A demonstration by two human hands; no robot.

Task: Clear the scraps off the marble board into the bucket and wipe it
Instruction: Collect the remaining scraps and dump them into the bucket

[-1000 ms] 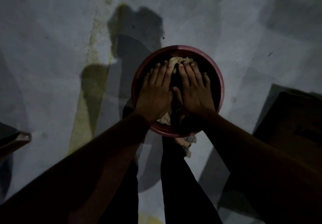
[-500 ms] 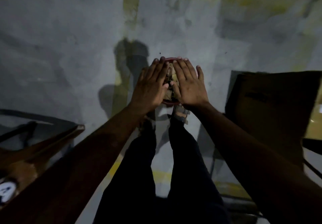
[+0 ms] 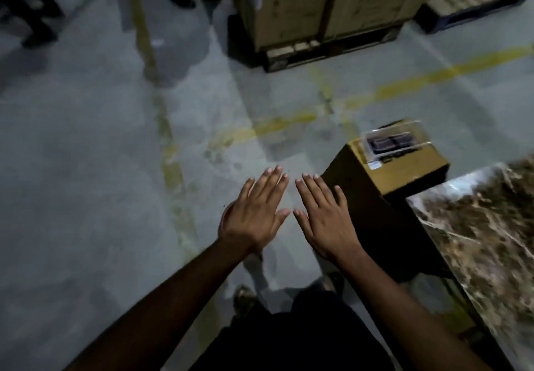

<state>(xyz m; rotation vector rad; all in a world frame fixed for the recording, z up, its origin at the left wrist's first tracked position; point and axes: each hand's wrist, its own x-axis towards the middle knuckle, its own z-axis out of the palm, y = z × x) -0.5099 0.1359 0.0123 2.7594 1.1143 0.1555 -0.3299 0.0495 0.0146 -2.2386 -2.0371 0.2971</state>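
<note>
Concrete floor (image 3: 86, 197), cardboard box (image 3: 384, 174) closed

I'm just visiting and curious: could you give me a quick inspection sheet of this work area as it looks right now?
Surface: grey floor with worn yellow lines.
Job's things: marble board at right, blurred; red sliver by the left wrist may be the bucket, cannot tell.
Clutter: small box with a clear packet on top.
Hands: left hand and right hand flat, open, empty.
Cables: nothing seen.
Surroundings: big cartons on a pallet.
</note>
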